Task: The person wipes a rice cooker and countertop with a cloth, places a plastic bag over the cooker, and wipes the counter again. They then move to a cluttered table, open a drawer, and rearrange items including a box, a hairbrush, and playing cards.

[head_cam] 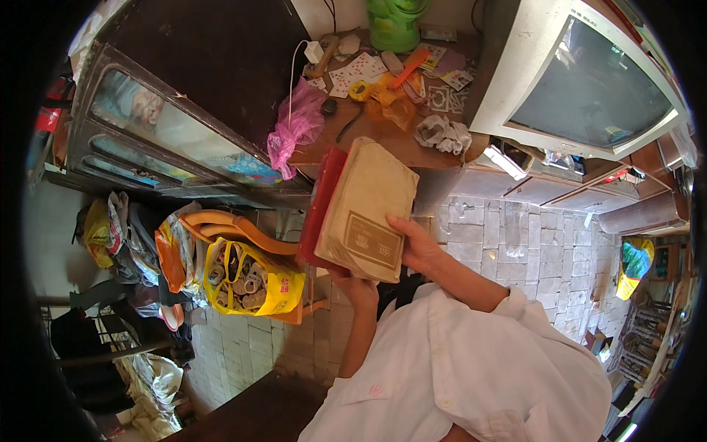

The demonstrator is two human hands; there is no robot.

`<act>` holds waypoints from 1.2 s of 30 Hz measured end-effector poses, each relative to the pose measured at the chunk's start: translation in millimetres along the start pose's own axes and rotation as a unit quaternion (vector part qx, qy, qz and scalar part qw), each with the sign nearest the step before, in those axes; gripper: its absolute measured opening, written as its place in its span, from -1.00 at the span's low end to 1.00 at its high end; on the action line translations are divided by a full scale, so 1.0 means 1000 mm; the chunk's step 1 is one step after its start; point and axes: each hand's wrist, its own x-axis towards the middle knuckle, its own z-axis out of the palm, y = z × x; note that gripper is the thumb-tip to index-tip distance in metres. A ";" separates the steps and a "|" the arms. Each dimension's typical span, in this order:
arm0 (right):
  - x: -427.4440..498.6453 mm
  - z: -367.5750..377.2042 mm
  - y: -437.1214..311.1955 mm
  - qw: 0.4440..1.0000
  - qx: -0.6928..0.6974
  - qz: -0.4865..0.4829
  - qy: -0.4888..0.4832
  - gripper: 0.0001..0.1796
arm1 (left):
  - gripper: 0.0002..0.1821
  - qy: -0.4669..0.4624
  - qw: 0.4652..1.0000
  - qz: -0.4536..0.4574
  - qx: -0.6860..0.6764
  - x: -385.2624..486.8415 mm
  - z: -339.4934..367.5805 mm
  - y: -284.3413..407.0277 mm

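Note:
My left hand (358, 287) holds a red book (323, 207) and a worn tan book (367, 193) from below, at their lower edges. The tan book lies over the red one, its cover bearing a framed panel of writing. With thumb on the cover, my right hand (418, 246) grips the tan book's right edge. Beyond the books is a brown wooden tabletop (320, 152) with a pink plastic bag (298, 119), playing cards (359, 70), an orange plastic bag (392, 105), a roll of yellow tape (359, 91) and crumpled white paper (443, 134).
An old television (591, 83) stands at the upper right, a dark cabinet (188, 138) at the upper left. Left of me, a yellow bag of shoes (281, 290) rests on an orange chair (237, 224). A green container (395, 27) stands at the table's back.

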 end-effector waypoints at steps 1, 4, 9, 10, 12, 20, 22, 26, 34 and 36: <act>-0.005 -0.004 0.003 1.000 0.009 -0.005 0.005 -0.46 | -0.31 -0.014 1.000 0.004 0.003 -0.006 -0.007 -0.004; -0.019 -0.016 0.005 0.999 0.034 -0.018 0.035 -0.46 | -0.30 -0.112 0.987 0.028 0.114 -0.008 -0.031 -0.015; -0.048 -0.053 -0.026 0.991 0.062 -0.040 0.111 -0.45 | -0.32 -0.413 0.878 -0.060 0.234 0.012 -0.033 0.019; -0.055 -0.063 -0.031 0.989 0.065 -0.057 0.123 -0.45 | -0.33 -0.424 0.867 -0.134 0.227 0.022 -0.051 0.007; -0.068 -0.088 -0.041 0.982 0.070 -0.095 0.149 -0.45 | -0.39 -0.375 0.875 -0.302 0.049 0.047 -0.052 -0.018; -0.122 -0.099 -0.050 0.929 0.060 -0.263 0.254 -0.43 | -0.70 -0.053 0.930 -0.359 0.053 0.181 -0.030 -0.152; -0.125 -0.099 -0.044 0.941 0.087 -0.266 0.190 -0.44 | -0.73 -0.009 0.942 -0.319 0.101 0.199 -0.014 -0.161; -0.115 -0.098 -0.024 0.930 0.105 -0.287 0.207 -0.43 | -0.79 0.033 0.914 -0.086 0.395 0.218 0.005 -0.161; -0.076 -0.086 0.004 0.930 0.098 -0.280 0.215 -0.45 | -0.76 -0.103 0.880 -0.119 0.449 0.236 0.009 -0.130; -0.071 -0.080 0.009 0.932 0.097 -0.277 0.212 -0.45 | -0.77 -0.080 0.920 -0.213 0.319 0.248 -0.007 -0.143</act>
